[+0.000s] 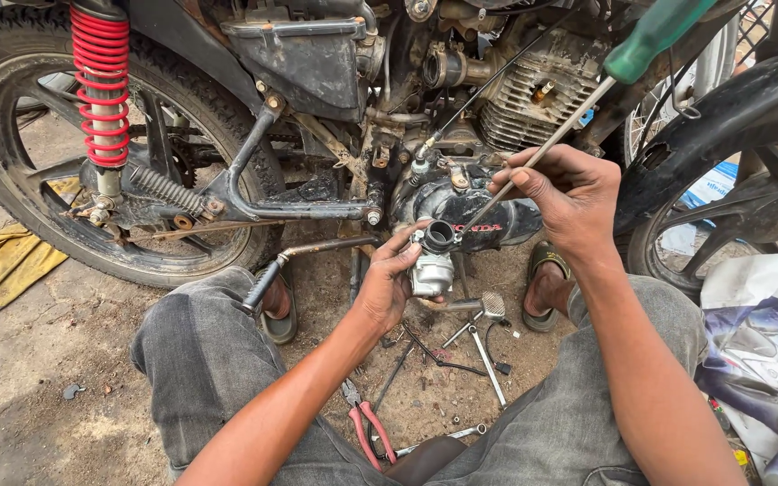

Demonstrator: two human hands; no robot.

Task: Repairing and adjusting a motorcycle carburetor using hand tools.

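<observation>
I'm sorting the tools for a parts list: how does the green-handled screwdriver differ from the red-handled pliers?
The screwdriver is gripped in the right hand, slanting down to the carburetor in the left hand; the pliers lie untouched on the ground. The screwdriver is one long thin shaft, the pliers short and two-handled. Both have coloured grips.

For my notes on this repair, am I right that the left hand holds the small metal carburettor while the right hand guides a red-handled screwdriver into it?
Not quite: in the head view the screwdriver in the right hand has a green handle. The left hand does hold the carburettor.
</observation>
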